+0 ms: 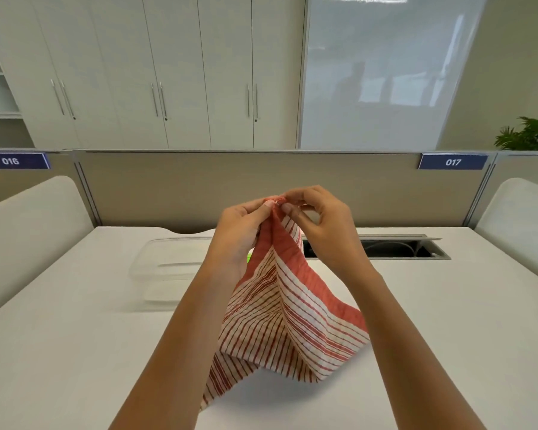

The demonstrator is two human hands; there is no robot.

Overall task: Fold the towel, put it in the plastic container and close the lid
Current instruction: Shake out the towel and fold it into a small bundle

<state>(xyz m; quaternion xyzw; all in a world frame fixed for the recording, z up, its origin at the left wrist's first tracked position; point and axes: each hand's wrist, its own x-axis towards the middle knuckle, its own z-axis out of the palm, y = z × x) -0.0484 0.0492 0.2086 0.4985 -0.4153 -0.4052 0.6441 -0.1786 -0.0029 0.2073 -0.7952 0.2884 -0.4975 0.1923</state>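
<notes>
A red-and-white striped towel [289, 318] with a solid red border hangs in the air above the white table [75, 352], its lower end trailing toward the table's near side. My left hand [239, 234] and my right hand [323, 225] pinch its top corners together at the same spot, fingers closed on the cloth. A clear plastic container [165, 268] lies on the table to the left, behind my left forearm, which hides its right part. A small green bit shows at its right edge, next to the towel.
A cable slot with an open metal flap [385, 248] sits in the table at the back right. A beige partition [230, 187] closes the far side, with white rounded side panels left and right. Cabinets, a glass board and a plant stand beyond.
</notes>
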